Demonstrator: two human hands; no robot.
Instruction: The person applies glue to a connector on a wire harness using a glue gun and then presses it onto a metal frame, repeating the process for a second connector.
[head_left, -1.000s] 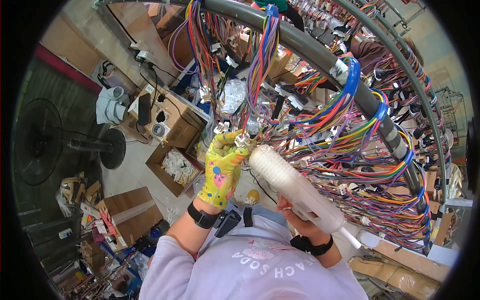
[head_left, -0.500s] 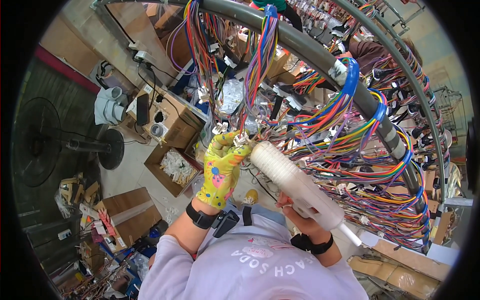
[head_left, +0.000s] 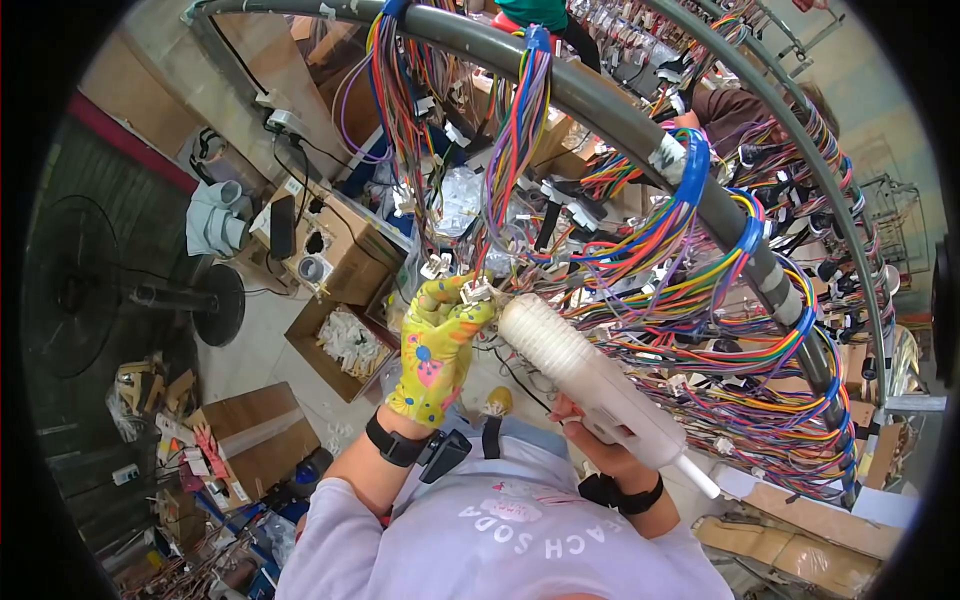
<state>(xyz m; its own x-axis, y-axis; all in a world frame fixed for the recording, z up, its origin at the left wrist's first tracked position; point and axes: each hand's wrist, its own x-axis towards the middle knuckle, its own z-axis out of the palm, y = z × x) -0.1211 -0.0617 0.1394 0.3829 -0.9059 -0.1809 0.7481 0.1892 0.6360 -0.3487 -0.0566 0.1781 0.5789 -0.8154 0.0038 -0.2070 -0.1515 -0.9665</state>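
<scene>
My left hand [head_left: 436, 345], in a yellow flowered glove, pinches a small white wire connector [head_left: 478, 292] with wires running up from it. My bare right hand [head_left: 608, 447] is wrapped round the handle of a white glue gun [head_left: 600, 385]. The gun's ribbed front end points up and left, its tip close to the connector; whether they touch I cannot tell. A white stick juts out of the gun's back end. Just above the left hand, a wire bundle [head_left: 518, 135] tied with blue tape hangs from a curved grey pipe [head_left: 590, 100].
More coloured wire bundles [head_left: 690, 250] hang along the pipe to the right. Below left stands an open carton [head_left: 345, 340] of white parts. Farther left are a cardboard box [head_left: 345, 245] with a phone on it and a black round-based stand [head_left: 218, 303]. Another person [head_left: 735, 115] is at the upper right.
The view has shifted slightly. Both hands keep their grips, and the glue gun's tip stays beside the connector.
</scene>
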